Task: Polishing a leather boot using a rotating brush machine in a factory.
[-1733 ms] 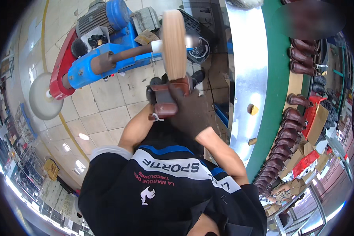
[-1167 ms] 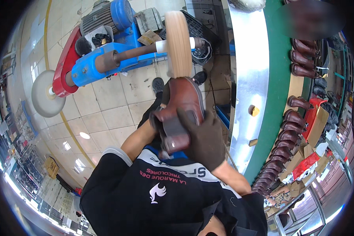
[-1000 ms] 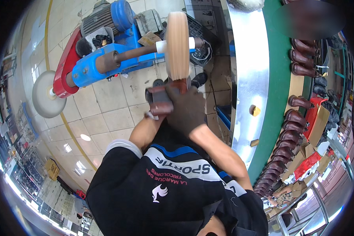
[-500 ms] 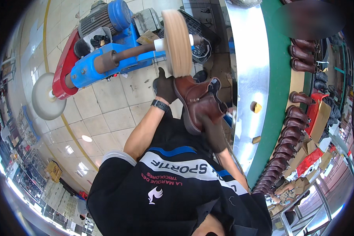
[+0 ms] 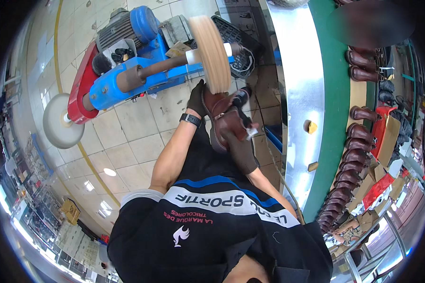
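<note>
Boot (image 5: pixel 226 123) now on its side, opening toward 3 o'clock; a second ago its shaft pointed back at you. Versus the last half-second it's slid toward 9. Both your gloved hands are clamped on it: left hand (image 5: pixel 197 101) at the toe, right hand (image 5: pixel 242 152) around the heel end. Your left was mostly hidden a second ago.

Clock centred on the boot: buffing wheel (image 5: pixel 211 56) at 12, toe at its lower edge, can't confirm contact. Blue machine body (image 5: pixel 106 89) at 10, white disc (image 5: pixel 56 125) at 9. Obstacles: metal bench (image 5: pixel 303 89) at 2–3, cable (image 5: pixel 279 170) at 4–5. Brown boot row (image 5: pixel 352 162) at 4.

Containers: pale box (image 5: pixel 133 45) at 10, small black pieces (image 5: pixel 122 54) inside; black crate (image 5: pixel 239 34) near 12–1, contents unclear.
</note>
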The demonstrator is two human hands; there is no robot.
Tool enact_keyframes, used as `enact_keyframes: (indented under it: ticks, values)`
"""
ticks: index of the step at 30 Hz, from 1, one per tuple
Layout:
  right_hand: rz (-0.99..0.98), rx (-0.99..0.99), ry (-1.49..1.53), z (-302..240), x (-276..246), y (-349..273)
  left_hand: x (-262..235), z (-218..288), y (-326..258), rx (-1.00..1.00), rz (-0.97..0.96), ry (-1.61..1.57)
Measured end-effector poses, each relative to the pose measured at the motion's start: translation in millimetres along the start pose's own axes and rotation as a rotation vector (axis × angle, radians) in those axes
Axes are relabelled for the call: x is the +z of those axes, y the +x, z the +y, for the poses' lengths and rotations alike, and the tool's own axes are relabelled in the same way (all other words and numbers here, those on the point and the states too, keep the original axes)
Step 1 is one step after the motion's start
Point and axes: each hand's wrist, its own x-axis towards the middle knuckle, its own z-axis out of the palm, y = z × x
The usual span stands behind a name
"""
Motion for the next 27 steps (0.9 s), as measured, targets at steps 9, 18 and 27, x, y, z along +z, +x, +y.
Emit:
enact_keyframes:
  ticks: [9, 18, 27]
  values:
    - [-0.067, -0.24, -0.754, 1, 13, 22, -7, -18, 14, -0.166, -0.168, -1.012]
    - [-0.001, -0.233, -0.908, -24, 13, 24, 34, -43, 24, -0.004, 0.268, -0.657]
    - [-0.098, -0.244, -0.799, -39, -1, 25, 48, -59, 18, -0.099, 0.364, -0.616]
